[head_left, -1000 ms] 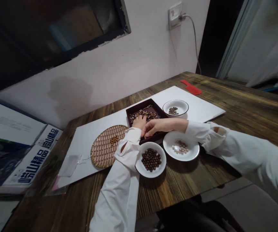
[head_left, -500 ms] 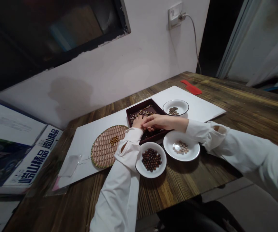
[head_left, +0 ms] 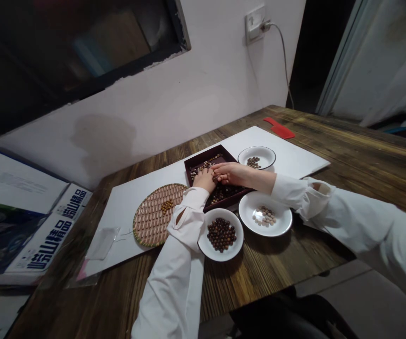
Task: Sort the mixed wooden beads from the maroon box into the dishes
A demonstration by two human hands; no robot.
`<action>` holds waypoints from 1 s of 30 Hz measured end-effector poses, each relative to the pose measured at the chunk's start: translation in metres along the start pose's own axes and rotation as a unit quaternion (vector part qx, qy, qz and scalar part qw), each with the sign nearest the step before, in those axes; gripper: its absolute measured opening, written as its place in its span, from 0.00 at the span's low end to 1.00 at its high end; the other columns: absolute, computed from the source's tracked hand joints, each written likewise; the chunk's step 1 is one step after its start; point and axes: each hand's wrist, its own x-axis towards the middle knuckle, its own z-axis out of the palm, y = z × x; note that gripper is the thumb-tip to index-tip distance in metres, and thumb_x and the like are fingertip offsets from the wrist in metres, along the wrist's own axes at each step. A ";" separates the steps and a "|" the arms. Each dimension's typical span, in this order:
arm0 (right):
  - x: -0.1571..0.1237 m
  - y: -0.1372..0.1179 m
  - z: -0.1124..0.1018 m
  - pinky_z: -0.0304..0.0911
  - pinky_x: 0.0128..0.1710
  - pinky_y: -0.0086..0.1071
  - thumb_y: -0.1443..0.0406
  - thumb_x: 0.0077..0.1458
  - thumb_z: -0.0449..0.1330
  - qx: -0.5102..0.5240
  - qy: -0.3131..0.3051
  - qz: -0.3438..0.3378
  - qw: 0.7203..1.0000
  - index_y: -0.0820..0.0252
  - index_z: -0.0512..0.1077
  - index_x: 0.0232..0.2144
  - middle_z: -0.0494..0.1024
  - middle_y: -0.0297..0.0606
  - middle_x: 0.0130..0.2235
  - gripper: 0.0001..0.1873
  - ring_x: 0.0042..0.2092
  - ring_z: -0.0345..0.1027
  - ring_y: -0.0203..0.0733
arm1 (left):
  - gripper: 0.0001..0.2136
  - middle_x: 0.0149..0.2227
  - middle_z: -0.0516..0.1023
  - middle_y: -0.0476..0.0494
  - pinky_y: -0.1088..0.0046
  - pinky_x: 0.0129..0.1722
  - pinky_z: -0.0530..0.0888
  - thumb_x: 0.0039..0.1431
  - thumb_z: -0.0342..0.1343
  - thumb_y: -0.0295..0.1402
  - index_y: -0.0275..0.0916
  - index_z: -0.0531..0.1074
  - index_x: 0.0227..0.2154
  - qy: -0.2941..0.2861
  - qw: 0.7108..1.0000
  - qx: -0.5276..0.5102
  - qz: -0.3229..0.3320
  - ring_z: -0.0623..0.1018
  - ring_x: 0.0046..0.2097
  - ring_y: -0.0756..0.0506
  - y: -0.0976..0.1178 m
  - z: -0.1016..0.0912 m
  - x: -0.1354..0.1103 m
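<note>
Over the dark red tray (head_left: 192, 163) of mixed beads (head_left: 228, 190), my two hands meet. My left hand (head_left: 204, 180) reaches in from the near side, back up, with its fingers bent among the beads. Coming from the right, my right hand (head_left: 234, 173) has curled fingers, their tips touching or almost touching my left hand. Whatever is between the fingers of either hand is too small to make out. Dark brown beads (head_left: 221, 234) fill a white bowl (head_left: 220, 256) below the tray. Pale beads (head_left: 264, 215) lie in a white dish (head_left: 283, 225) beside it.
Behind the right hand stands a dark-rimmed bowl (head_left: 269, 160) with greyish beads. A woven round tray (head_left: 150, 223) at left holds yellow-brown beads (head_left: 167, 206). Under them lies a white board (head_left: 121, 207). A red comb (head_left: 282, 131), a plastic bag (head_left: 100, 242) and printed boxes (head_left: 52, 238) are farther out.
My right hand has lifted slightly and turned, so its curled fingers show more and more beads appear beneath it. My left hand stays at nearly the same spot in the tray.
</note>
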 end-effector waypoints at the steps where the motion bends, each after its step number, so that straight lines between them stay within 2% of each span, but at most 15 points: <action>1: 0.001 0.000 -0.001 0.58 0.23 0.22 0.76 0.52 0.55 0.004 0.010 -0.003 1.000 0.63 0.67 0.40 0.73 0.35 0.30 0.12 0.27 0.65 0.29 | 0.22 0.56 0.64 0.32 0.62 0.53 0.64 0.62 0.44 0.36 0.35 0.58 0.57 0.005 1.000 -0.009 0.001 0.66 0.56 0.37 0.000 0.000 0.000; 7: 0.003 0.000 -0.002 0.57 0.23 0.22 0.77 0.51 0.55 -0.004 0.033 -0.012 0.999 0.62 0.68 0.40 0.73 0.34 0.30 0.13 0.25 0.62 0.28 | 0.20 0.55 0.66 0.32 0.63 0.53 0.64 0.61 0.46 0.35 0.34 0.59 0.55 0.035 0.996 -0.073 0.031 0.66 0.57 0.39 0.000 -0.002 0.001; 12: 0.002 0.001 -0.004 0.57 0.23 0.23 0.77 0.51 0.56 -0.031 0.035 -0.013 0.999 0.62 0.70 0.40 0.73 0.33 0.28 0.14 0.23 0.60 0.27 | 0.17 0.54 0.67 0.36 0.66 0.54 0.65 0.60 0.46 0.29 0.35 0.61 0.52 0.070 0.990 -0.109 0.056 0.68 0.56 0.43 -0.001 -0.004 0.000; 16: 0.002 0.003 -0.006 0.57 0.23 0.24 0.76 0.49 0.58 -0.075 0.062 -0.028 0.995 0.62 0.71 0.38 0.71 0.33 0.26 0.13 0.23 0.58 0.27 | 0.18 0.54 0.67 0.38 0.65 0.55 0.64 0.58 0.47 0.29 0.36 0.61 0.52 0.084 0.983 -0.129 0.104 0.67 0.56 0.44 -0.003 -0.001 0.004; 19: 0.004 0.005 -0.007 0.53 0.20 0.23 0.76 0.49 0.57 -0.109 0.056 -0.057 0.991 0.64 0.71 0.37 0.70 0.33 0.25 0.11 0.22 0.56 0.27 | 0.18 0.52 0.68 0.37 0.65 0.56 0.62 0.57 0.48 0.29 0.34 0.62 0.51 0.089 0.980 -0.115 0.136 0.66 0.56 0.43 -0.004 0.002 0.008; 24: 0.001 0.004 -0.003 0.48 0.17 0.23 0.75 0.47 0.58 -0.174 0.084 -0.075 0.978 0.65 0.68 0.38 0.66 0.31 0.22 0.13 0.20 0.52 0.26 | 0.16 0.49 0.69 0.33 0.64 0.54 0.64 0.57 0.47 0.28 0.30 0.64 0.48 0.072 0.985 -0.087 0.129 0.68 0.53 0.41 -0.004 0.005 0.012; 27: -0.002 0.003 0.001 0.47 0.17 0.24 0.75 0.47 0.59 -0.182 0.105 -0.064 0.976 0.64 0.66 0.38 0.63 0.29 0.19 0.13 0.19 0.50 0.27 | 0.15 0.48 0.69 0.30 0.63 0.53 0.65 0.59 0.44 0.29 0.27 0.65 0.47 0.065 0.984 -0.103 0.128 0.69 0.51 0.40 -0.004 0.007 0.013; 30: -0.003 0.002 0.003 0.46 0.17 0.24 0.75 0.47 0.59 -0.173 0.098 -0.055 0.979 0.63 0.66 0.35 0.61 0.27 0.18 0.11 0.17 0.48 0.27 | 0.14 0.47 0.70 0.30 0.61 0.52 0.66 0.59 0.46 0.30 0.29 0.67 0.45 0.069 0.980 -0.137 0.127 0.70 0.51 0.39 -0.005 0.009 0.015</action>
